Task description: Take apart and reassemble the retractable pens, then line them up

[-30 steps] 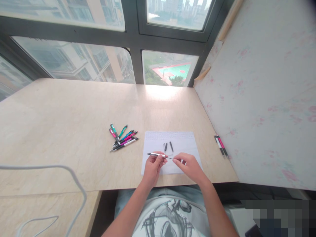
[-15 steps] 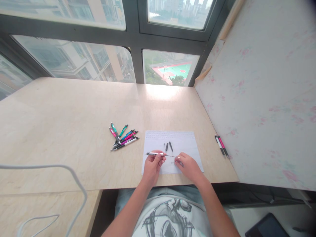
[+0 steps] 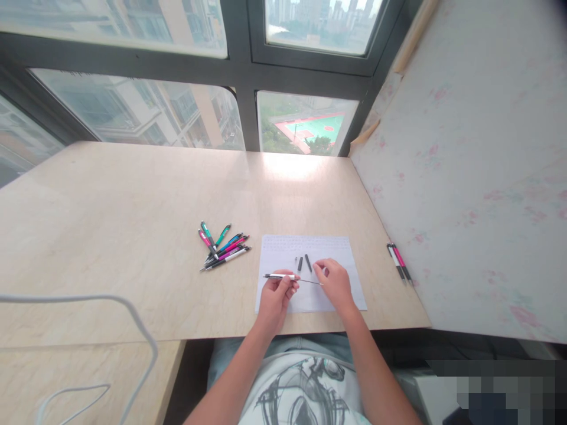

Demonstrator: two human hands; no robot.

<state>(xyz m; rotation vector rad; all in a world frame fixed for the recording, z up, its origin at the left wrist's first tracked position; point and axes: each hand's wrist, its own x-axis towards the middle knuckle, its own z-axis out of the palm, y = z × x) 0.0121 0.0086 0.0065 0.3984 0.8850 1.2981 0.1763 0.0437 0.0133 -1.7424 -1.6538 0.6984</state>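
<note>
- Left of the paper sheet (image 3: 283,251), a pile of coloured pens (image 3: 225,245) lay fanned out.
- Over the sheet's near-left part, your left hand (image 3: 274,298) pinched a white pen barrel (image 3: 279,276), its thin refill (image 3: 308,281) sticking out rightward.
- On the sheet's middle lay small dark pen parts (image 3: 303,262).
- Your right hand (image 3: 335,284) sat just right of them, fingers curled; I could not tell whether it gripped anything.
- Right of the sheet lay two pens (image 3: 400,264).

We look forward and down from head height (our only view) onto the table (image 3: 110,195). Its near edge is close; windows (image 3: 133,112) stand ahead.
</note>
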